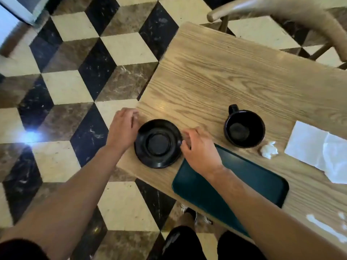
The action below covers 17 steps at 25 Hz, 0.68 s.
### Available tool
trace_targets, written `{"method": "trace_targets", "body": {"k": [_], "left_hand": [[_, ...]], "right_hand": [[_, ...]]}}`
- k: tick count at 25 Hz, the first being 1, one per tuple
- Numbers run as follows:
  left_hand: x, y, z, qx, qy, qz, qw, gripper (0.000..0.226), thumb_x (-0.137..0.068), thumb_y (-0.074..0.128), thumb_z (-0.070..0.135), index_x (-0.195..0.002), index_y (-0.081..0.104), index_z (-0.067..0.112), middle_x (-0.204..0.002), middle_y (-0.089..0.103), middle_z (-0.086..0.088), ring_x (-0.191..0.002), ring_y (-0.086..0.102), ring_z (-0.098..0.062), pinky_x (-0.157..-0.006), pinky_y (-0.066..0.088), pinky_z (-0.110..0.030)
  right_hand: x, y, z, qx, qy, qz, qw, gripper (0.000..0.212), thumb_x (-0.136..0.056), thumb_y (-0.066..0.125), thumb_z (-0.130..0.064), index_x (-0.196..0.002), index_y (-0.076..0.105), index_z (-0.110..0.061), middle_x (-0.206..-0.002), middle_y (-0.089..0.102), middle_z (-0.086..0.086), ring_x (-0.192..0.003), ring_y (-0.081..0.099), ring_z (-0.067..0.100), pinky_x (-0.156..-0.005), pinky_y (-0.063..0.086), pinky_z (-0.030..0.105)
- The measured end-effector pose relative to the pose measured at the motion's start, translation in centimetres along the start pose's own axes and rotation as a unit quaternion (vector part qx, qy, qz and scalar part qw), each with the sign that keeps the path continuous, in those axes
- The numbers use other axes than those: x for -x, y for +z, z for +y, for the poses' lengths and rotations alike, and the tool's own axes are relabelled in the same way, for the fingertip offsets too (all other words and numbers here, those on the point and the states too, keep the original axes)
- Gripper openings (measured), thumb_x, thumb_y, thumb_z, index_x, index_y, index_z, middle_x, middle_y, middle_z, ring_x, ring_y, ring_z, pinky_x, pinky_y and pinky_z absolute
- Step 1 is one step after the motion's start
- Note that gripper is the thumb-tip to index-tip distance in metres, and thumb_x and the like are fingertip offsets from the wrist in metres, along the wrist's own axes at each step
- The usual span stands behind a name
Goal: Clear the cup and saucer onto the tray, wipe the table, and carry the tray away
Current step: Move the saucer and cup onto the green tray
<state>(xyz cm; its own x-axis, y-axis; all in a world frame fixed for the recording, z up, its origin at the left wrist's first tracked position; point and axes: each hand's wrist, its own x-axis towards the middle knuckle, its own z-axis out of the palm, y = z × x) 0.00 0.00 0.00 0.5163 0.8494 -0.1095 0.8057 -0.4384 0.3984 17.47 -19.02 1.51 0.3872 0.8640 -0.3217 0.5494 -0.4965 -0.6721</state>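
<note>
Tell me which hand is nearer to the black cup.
Right. The right hand is at the black saucer's right edge, over the tray's corner, on the black cup's side. The left hand is at the saucer's far left edge.

Black glossy saucer, black cup. Dark green tray. My surface is light oak, strong wood grain. White napkin, white crumpled tissue. Floor has a cube-pattern of cream, black and brown marble tiles. My shorts are black.
</note>
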Motion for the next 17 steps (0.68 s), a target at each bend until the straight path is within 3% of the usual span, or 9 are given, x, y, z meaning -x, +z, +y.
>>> {"method": "trace_targets", "body": {"k": [3,7,11,14,17], "left_hand": [[-4.9,1.1,2.1,-0.031,0.127,-0.074,0.989,0.037,-0.107,0.048,0.023,-0.139,0.059,0.008,-0.143,0.057,-0.013,-0.136,0.048,-0.031,-0.113,0.037,-0.041],[-10.5,4.2,6.2,-0.117,0.329,-0.170,0.921,0.064,-0.105,0.029,0.052,-0.155,0.042,0.014,-0.164,0.037,-0.010,-0.154,0.028,-0.029,-0.127,0.022,-0.044],[-14.0,6.9,11.0,-0.167,0.487,-0.175,0.839,0.069,-0.105,0.027,0.056,-0.160,0.034,0.015,-0.169,0.026,-0.012,-0.158,0.018,-0.031,-0.128,0.015,-0.050],[-14.8,9.0,13.4,-0.182,0.575,-0.173,0.779,0.070,-0.106,0.031,0.056,-0.162,0.026,0.015,-0.171,0.020,-0.012,-0.159,0.014,-0.030,-0.128,0.013,-0.052],[-15.0,10.3,13.7,-0.202,0.611,-0.153,0.750,0.069,-0.106,0.034,0.054,-0.163,0.024,0.017,-0.172,0.018,-0.011,-0.159,0.013,-0.030,-0.127,0.015,-0.053]], "right_hand": [[-2.2,1.3,-0.9,0.160,0.017,0.034,0.986,0.029,-0.094,0.052,-0.025,-0.112,0.067,-0.009,-0.110,0.068,0.013,-0.107,0.056,0.033,-0.097,0.044,0.044],[-3.2,2.1,-1.4,0.207,0.036,0.020,0.977,0.020,-0.095,0.050,-0.025,-0.102,0.063,-0.012,-0.090,0.072,0.009,-0.092,0.063,0.030,-0.094,0.036,0.042],[-3.6,1.8,-1.3,0.180,0.026,-0.010,0.983,0.018,-0.100,0.047,-0.027,-0.106,0.056,-0.013,-0.095,0.071,0.006,-0.092,0.064,0.026,-0.093,0.032,0.039],[-3.1,1.2,-1.5,0.182,-0.023,0.003,0.983,0.023,-0.102,0.038,-0.025,-0.112,0.058,-0.016,-0.097,0.071,0.000,-0.080,0.064,0.023,-0.080,0.029,0.037],[-1.5,-0.1,-2.0,0.092,-0.005,0.019,0.996,0.027,-0.106,0.039,-0.029,-0.123,0.056,-0.018,-0.093,0.074,0.002,-0.081,0.066,0.030,-0.070,0.036,0.036]]}}
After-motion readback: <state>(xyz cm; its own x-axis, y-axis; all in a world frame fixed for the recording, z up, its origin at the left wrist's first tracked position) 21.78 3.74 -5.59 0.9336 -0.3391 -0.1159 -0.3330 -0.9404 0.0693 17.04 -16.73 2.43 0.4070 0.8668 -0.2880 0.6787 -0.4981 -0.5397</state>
